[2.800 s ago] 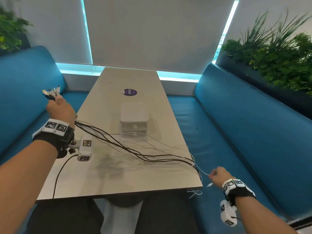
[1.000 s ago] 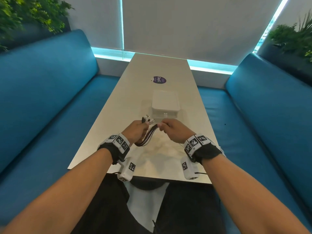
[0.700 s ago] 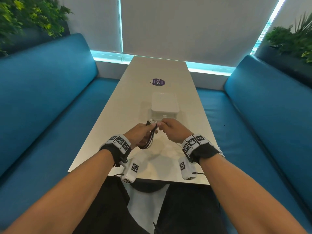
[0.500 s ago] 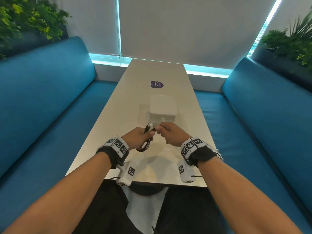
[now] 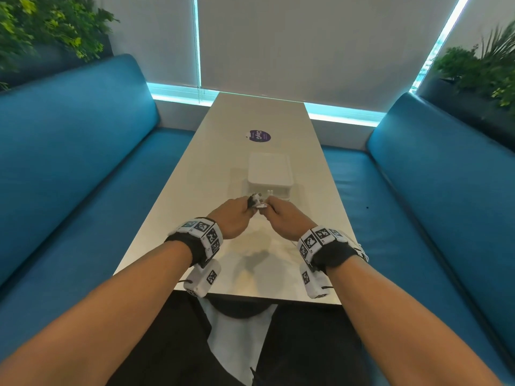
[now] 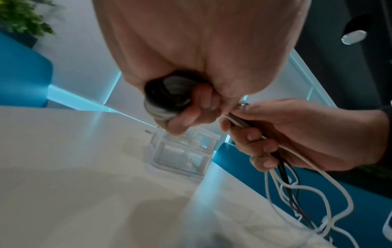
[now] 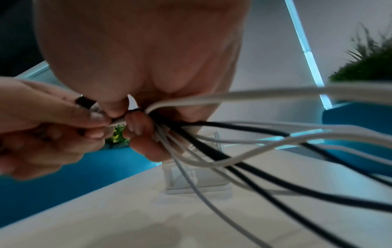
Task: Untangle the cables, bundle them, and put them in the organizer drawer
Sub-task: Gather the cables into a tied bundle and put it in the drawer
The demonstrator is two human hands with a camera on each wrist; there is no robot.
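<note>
Both hands meet over the table just in front of the white organizer drawer box (image 5: 269,176). My left hand (image 5: 235,214) grips a coiled bunch of black and grey cables (image 6: 167,99), with plug ends (image 5: 255,201) sticking out between the hands. My right hand (image 5: 281,215) pinches the strands next to the left fingers and holds several loose white and black cables (image 7: 222,151) that trail down and to the right. The drawer box (image 6: 182,151) looks clear-fronted and closed in the left wrist view.
A long pale table (image 5: 195,190) runs away from me, with a purple round sticker (image 5: 259,135) beyond the box. Blue benches (image 5: 69,151) flank both sides. Plants (image 5: 485,71) stand behind the benches. Loose cable loops (image 6: 307,201) hang off the table's right edge.
Earlier the cables lay spread across the table between widely separated hands. Now both hands are together, with the bundle coiled tighter in the left hand and raised slightly toward the box.
</note>
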